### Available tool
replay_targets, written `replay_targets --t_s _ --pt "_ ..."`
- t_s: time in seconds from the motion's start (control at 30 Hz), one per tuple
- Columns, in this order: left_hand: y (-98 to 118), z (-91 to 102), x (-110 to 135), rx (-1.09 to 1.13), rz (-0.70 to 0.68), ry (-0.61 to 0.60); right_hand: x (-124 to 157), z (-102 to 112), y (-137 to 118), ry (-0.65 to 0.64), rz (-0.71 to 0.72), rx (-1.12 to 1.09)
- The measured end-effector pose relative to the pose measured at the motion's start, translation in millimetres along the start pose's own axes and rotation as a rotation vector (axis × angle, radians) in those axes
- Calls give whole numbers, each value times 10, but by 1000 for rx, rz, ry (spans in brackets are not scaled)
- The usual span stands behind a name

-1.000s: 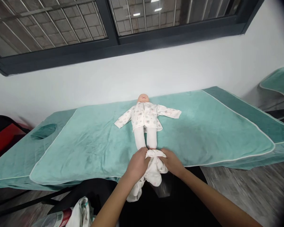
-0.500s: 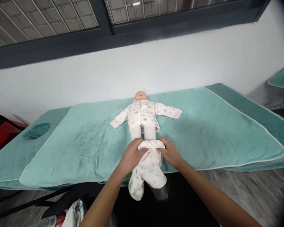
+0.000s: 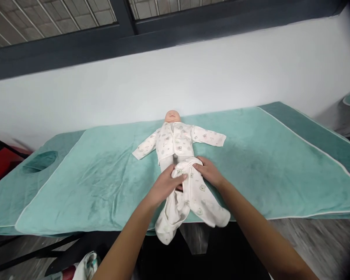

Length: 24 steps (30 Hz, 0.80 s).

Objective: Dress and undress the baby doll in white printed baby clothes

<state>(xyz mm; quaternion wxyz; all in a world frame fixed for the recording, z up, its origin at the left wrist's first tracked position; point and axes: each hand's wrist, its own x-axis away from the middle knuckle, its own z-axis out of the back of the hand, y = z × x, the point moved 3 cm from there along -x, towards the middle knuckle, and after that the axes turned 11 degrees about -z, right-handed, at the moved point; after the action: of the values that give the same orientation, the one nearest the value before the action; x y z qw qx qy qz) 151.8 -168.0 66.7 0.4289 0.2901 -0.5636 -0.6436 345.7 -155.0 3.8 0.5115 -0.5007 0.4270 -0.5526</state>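
Observation:
A baby doll (image 3: 175,136) in a white printed jacket lies on its back on a teal towel (image 3: 251,163), head toward the wall. White printed baby trousers (image 3: 192,196) are drawn up over its legs, the feet ends trailing over the near edge. My left hand (image 3: 165,184) grips the waistband on the left side. My right hand (image 3: 208,171) grips it on the right, close under the jacket hem. The doll's legs are mostly hidden by the trousers and my hands.
The towel covers a teal massage bed (image 3: 317,128) with a face hole (image 3: 39,161) at the left. A white wall and dark window frame (image 3: 163,31) stand behind. A red and black object (image 3: 0,163) is at far left; a crumpled bag (image 3: 86,268) lies below.
Both hands have moved up the doll's legs toward its waist, pulling the trousers with them. The trouser legs now lie on the bed edge instead of hanging bunched below it.

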Motion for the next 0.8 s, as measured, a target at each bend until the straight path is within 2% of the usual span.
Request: replay_targets --t_s 0.07,0.2,0.4,0.53,0.63,0.8 --pt "-47 -69 144 103 35 -52 15 21 58 -15 3 -82" --pt "-121 -92 249 94 16 31 48 5 138 -155 -25 -307" --pt "8 103 -38 -262 -136 306 93 32 89 -292 -93 -488" --pt "150 181 -249 -153 -192 380 116 24 64 -301 -113 -485" --pt "181 149 -275 14 -146 346 79 -8 100 -250 -104 -533" --pt "90 30 -32 249 -65 41 20 -67 176 -145 -125 -552"
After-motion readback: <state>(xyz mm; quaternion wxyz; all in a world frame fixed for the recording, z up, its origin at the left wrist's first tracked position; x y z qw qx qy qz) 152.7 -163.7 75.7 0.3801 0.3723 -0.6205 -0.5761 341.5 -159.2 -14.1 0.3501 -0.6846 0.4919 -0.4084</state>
